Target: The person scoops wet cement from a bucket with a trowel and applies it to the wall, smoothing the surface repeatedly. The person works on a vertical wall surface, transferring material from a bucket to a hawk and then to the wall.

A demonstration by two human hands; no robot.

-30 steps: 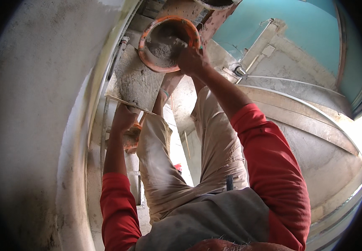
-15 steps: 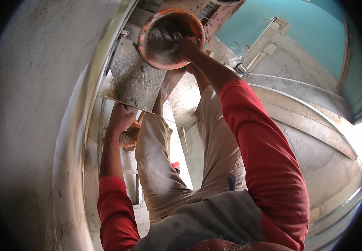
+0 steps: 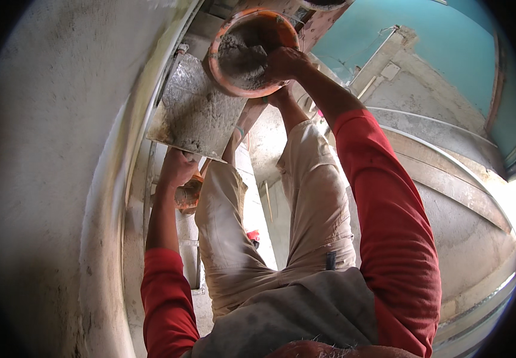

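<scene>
My left hand (image 3: 180,167) is closed under the near edge of a plasterer's hawk (image 3: 201,116), a flat square board smeared with wet grey mortar. Just beyond it to the right stands an orange bucket (image 3: 213,56) with grey mortar (image 3: 240,62) inside. My right hand (image 3: 286,64) reaches over the bucket's right rim, its fingers curled down at the mortar. Whatever it grips is hidden by the hand and the mortar; a grey wedge shape shows beside the fingers.
A rough plastered wall (image 3: 43,179) rises close on my left. Below my left hand, a second orange container (image 3: 187,194) shows partly. My legs (image 3: 317,197) stand apart on a raised support high off the floor. To the right are a grey wall and a turquoise wall (image 3: 437,53).
My right hand has shifted slightly right and nearer within the bucket. The bucket, hawk and left hand appear a little farther right in the picture.
</scene>
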